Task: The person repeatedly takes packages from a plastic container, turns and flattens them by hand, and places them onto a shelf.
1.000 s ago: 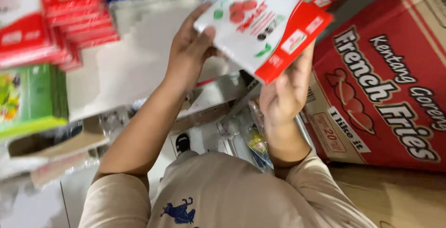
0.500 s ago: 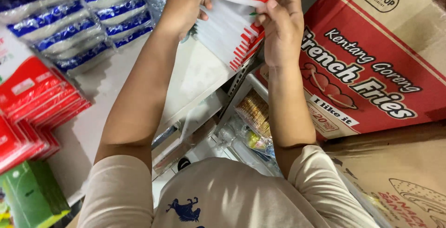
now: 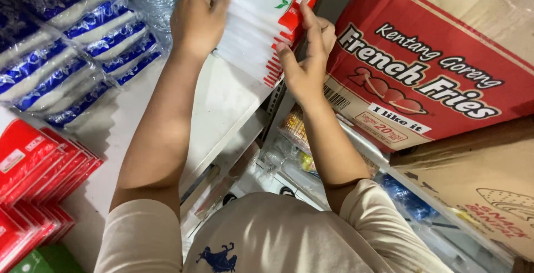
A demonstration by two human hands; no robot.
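Observation:
A stack of flat white-and-red packets (image 3: pixel 256 23) stands on edge on a white shelf (image 3: pixel 228 100) at the top centre. My left hand (image 3: pixel 197 17) grips the stack's left side, with the thumb on its top face. My right hand (image 3: pixel 306 56) presses against the stack's right side, where the red edges show. Both forearms reach up from my beige sleeves at the bottom.
Blue-and-white packets (image 3: pixel 78 45) lie stacked at the upper left, red packets (image 3: pixel 33 178) at the lower left, a green pack (image 3: pixel 44 259) in the corner. A big red cardboard carton (image 3: pixel 439 56) stands to the right, a brown carton (image 3: pixel 478 189) below it. Snack bags (image 3: pixel 297 134) sit on lower shelves.
The view has shifted upward and left along the shelf. Both hands have moved the packet stack further up and set it more on edge against the shelf.

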